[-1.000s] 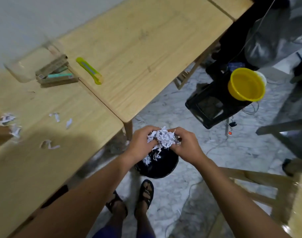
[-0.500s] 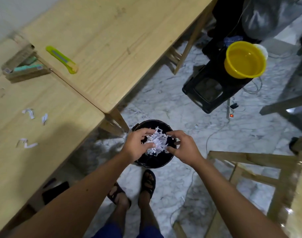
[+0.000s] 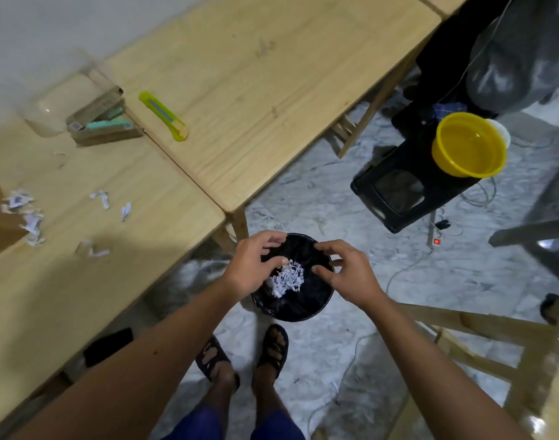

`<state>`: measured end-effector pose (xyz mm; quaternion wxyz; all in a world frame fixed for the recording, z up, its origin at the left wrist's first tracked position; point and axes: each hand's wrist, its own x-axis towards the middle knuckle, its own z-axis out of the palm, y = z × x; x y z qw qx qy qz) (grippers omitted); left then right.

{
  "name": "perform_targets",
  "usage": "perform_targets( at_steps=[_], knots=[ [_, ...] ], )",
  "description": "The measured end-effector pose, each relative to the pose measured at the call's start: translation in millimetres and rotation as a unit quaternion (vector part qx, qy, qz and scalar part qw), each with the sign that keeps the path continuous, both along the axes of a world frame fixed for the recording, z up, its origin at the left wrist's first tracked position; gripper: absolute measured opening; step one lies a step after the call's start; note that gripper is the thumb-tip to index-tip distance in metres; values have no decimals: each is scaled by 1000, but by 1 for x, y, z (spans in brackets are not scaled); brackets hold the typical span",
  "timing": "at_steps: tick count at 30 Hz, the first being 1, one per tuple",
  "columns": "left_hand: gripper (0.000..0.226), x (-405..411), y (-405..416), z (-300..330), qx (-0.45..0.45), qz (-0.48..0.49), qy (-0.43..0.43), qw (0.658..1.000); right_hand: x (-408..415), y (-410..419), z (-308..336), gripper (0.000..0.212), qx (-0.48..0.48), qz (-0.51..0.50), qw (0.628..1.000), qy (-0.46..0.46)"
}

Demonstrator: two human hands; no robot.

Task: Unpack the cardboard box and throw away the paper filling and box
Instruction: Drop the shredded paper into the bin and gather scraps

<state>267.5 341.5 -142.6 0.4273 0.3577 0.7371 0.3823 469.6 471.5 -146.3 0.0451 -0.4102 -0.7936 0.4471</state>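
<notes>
Dim indoor light, soft shadows, wide-angle edge distortion, slight blur.

We have one view only, from a wide-angle camera on the person's head, looking steeply down past both forearms to the floor. The black bin (image 3: 294, 308) sits near centre, the feet at 6 o'clock, the wooden tables (image 3: 272, 90) run toward 10 and 12 o'clock. Edges bend from lens distortion.

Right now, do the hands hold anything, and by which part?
Nothing is held. Both the left hand and the right hand are spread open above the black bin; the shredded paper lies inside it.
</notes>
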Motion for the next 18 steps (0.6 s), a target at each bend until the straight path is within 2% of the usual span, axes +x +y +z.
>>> perform_targets(
  at_steps=[5, 11, 15, 18],
  knots=[
    [54, -55, -28, 48, 47, 110, -7, 993, -73, -3, 43, 35, 35, 44, 997, 58],
    [56, -144, -104, 82, 114, 281, 29, 953, -199, -43, 85, 40, 37, 141, 980, 134],
    [59, -180, -170, 77, 81, 335, 84, 935, -269, -85, 82, 49, 32, 225, 964, 140],
    [60, -191, -215, 60, 57, 349, 195, 915, -306, -109, 67, 60, 68, 288, 945, 142]
  ],
)
